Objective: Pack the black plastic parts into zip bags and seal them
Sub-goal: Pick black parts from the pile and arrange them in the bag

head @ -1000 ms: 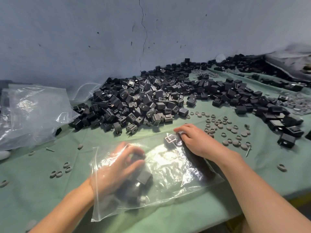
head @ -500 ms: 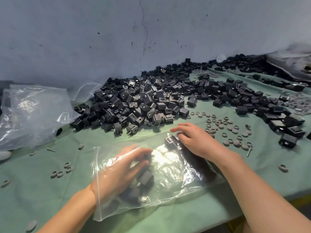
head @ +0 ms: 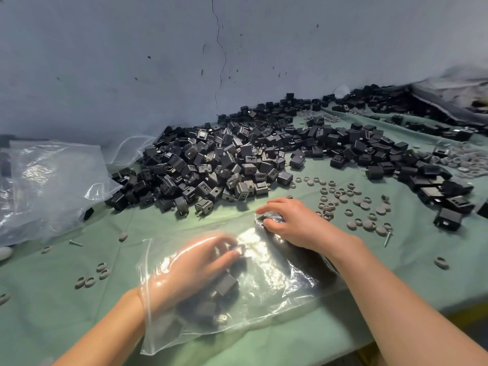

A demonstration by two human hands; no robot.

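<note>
A clear zip bag point(head: 277, 281) lies flat on the green cloth in front of me. My left hand point(head: 190, 270) is inside it, blurred, with its fingertips closing on a small black part point(head: 240, 250). Several more black plastic parts point(head: 224, 285) lie in the bag under that hand. My right hand point(head: 298, 225) rests on the bag's far right corner, thumb and fingers curled round another black part point(head: 273, 217) through the plastic. A big heap of loose black parts point(head: 224, 159) sits just beyond the bag.
More black parts point(head: 435, 186) spread along the right side. Grey rings and caps point(head: 343, 196) are scattered to the right of my right hand, with a screw point(head: 387, 237) beside them. Crumpled clear bags point(head: 47, 186) lie at the left. The table edge point(head: 383, 339) runs along the lower right.
My left hand has slid further to the right inside the bag, toward my right hand. My right hand has curled more tightly over the part at the bag's corner.
</note>
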